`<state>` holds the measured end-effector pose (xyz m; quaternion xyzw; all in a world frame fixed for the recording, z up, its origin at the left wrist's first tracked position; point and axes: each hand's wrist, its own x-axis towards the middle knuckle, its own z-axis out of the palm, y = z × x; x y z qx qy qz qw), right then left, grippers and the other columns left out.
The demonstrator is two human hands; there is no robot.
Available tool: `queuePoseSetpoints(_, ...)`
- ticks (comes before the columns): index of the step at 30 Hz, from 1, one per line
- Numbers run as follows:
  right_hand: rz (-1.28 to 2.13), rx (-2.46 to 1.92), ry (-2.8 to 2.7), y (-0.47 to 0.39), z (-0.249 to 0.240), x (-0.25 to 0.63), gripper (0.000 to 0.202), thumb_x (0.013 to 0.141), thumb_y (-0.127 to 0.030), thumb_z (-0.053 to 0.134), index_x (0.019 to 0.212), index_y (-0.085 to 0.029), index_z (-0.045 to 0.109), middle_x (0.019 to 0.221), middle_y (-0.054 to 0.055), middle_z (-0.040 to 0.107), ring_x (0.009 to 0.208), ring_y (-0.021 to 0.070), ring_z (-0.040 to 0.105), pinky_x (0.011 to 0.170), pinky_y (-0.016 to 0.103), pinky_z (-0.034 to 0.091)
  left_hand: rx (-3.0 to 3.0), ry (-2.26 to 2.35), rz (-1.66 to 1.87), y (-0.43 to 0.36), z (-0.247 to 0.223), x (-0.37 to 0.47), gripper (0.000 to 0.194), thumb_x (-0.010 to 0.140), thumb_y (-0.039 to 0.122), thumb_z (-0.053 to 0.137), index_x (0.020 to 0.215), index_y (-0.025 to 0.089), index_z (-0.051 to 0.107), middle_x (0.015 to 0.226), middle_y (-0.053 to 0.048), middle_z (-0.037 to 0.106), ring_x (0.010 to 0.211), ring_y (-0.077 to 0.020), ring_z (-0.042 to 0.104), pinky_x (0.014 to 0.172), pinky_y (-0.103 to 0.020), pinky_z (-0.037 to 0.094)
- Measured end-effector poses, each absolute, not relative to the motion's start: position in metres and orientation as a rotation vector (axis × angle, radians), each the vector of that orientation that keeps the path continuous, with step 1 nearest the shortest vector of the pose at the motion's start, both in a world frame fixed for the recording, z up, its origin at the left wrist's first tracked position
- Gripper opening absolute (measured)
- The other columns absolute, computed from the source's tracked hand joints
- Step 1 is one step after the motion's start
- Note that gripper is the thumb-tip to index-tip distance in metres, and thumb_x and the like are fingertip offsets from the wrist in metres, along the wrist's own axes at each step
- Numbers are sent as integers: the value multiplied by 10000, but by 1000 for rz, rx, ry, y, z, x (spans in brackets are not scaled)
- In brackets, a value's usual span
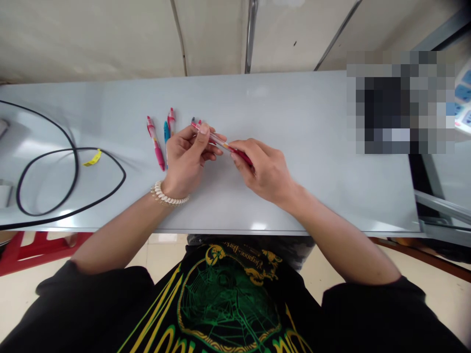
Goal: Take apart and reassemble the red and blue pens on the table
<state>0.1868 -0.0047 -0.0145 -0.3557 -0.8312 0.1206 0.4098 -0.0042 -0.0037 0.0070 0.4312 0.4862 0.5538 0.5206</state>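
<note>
Between my two hands is a pen [220, 141] with a clear barrel and a pink-red grip, tilted down to the right. My left hand [189, 157] pinches its upper end between thumb and fingers. The fingers of my right hand [263, 169] close around the pink grip end. Just left of my left hand lie a pink pen [155, 143], a blue pen [167, 131] partly covered by the hand, and another pink-red pen [171, 119]. More pen tips [194, 120] show behind my left thumb; whether that hand holds them I cannot make out.
A black cable [76, 171] with a yellow tag [93, 158] loops over the left of the white table [331, 147]. A wall [213, 34] runs along the far edge. A blurred-out dark object [386, 108] stands at the right. Below the left edge is a red stool [40, 250].
</note>
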Motion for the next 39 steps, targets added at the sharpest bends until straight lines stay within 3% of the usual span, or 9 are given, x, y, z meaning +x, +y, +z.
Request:
queuePoseSetpoints(8,381,-923,-2095,-4,-16,187,232,1122,-300,481,1220,-205,669,1046,64,802,852,165,744,734,269,548,946,1217,1222,-6,11,-4,375,896,600,823,948,254,689,1009,-21,810,984,-221,787,679,-307,566)
queuePoseSetpoints(22,272,-953,-2011,-3,-19,186,232,1108,-247,525,1179,-216,743,996,26,813,788,130,721,706,251,535,982,1267,1234,-6,11,-3,322,949,548,778,967,241,680,1042,-15,824,855,-176,778,678,-304,549)
queuePoseSetpoints(33,350,-1022,-1934,-4,-19,185,256,1093,-213,553,1167,-251,795,1114,56,822,991,188,770,877,318,614,914,1261,1212,-5,7,-2,263,981,491,761,966,235,703,1058,-7,829,808,-171,787,653,-296,566)
queuePoseSetpoints(39,413,-1029,-1843,-3,-16,186,243,1086,-210,559,1149,-279,784,984,33,745,863,152,704,775,294,586,850,1161,1261,-4,3,-1,229,951,446,802,942,227,738,1036,-10,833,690,-106,756,616,-217,594)
